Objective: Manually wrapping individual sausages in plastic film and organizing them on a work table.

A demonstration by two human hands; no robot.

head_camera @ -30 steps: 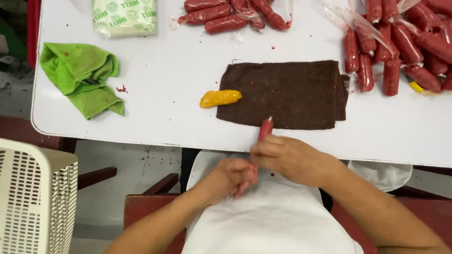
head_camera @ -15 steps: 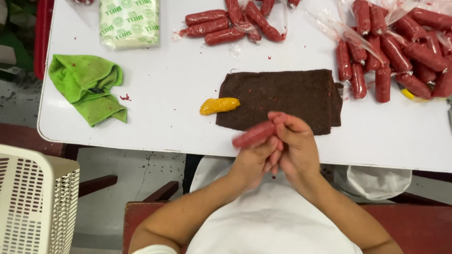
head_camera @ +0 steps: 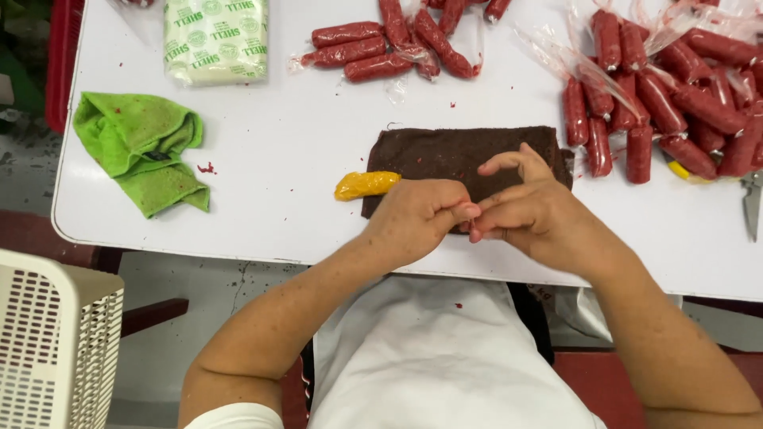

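- Left hand (head_camera: 417, 218) curled into a loose fist over the near edge of the brown cloth (head_camera: 445, 155); fingertips pressed against the right hand's fingertips.
- Right hand (head_camera: 528, 214) just beside it, thumb and lower fingers pinched toward the left hand, index finger lifted and arched above.
- Both hands are closed at the point where they meet; can't tell what is pinched between them, it is hidden by the fingers.
- Brown cloth lies flat on the white table (head_camera: 302, 151), directly under and just beyond the hands.
- Yellow sausage-shaped piece (head_camera: 367, 184) just left of the left hand, touching the cloth's left edge.
- Far and right of the right hand: pile of red sausages (head_camera: 668, 103), some in torn clear plastic; nearest ones stand just past the cloth's right end.
- Straight ahead, well beyond the hands: a smaller group of red sausages (head_camera: 381, 48) on clear wrap.
- Far left of the left hand: crumpled green rag (head_camera: 143, 151), with a white printed packet (head_camera: 214, 40) beyond it.
- Metal tool (head_camera: 752, 202) at the right edge, partly cut off by the frame.
- White slotted basket (head_camera: 56, 349) below the table, near-left of the left arm.
- White apron (head_camera: 429, 357) under the forearms.
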